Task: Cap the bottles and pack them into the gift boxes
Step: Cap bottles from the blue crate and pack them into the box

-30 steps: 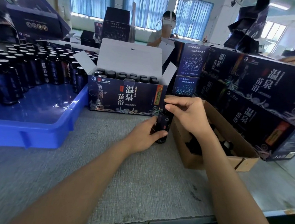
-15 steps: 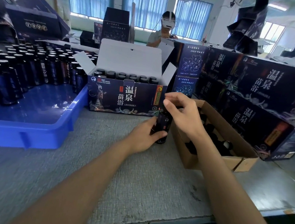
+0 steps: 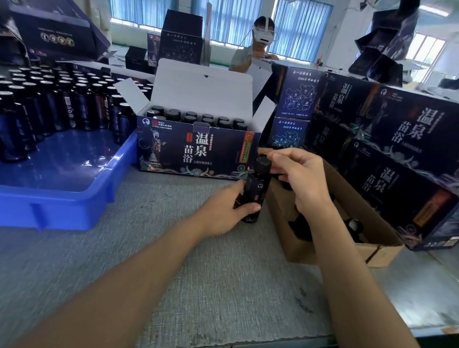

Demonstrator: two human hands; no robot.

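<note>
A dark bottle [image 3: 254,192] stands upright on the grey table, in front of the open gift box [image 3: 197,149]. My left hand [image 3: 225,209] grips the bottle's body. My right hand [image 3: 297,171] pinches the black cap [image 3: 262,164] sitting on the bottle's neck. The gift box has its white lid flap raised, and rows of capped bottles [image 3: 197,117] fill it. Several more dark bottles [image 3: 50,99] stand in a blue tray [image 3: 55,204] at the left.
A brown cardboard box [image 3: 355,238] with black caps inside lies under my right forearm. Closed gift boxes [image 3: 405,160] are stacked at the right. A person with a white headset [image 3: 262,39] sits behind the boxes. The table's front edge [image 3: 237,344] is near.
My right hand has shifted a little to the right and down, so the black cap on the bottle now shows. My left hand still holds the bottle in the same place.
</note>
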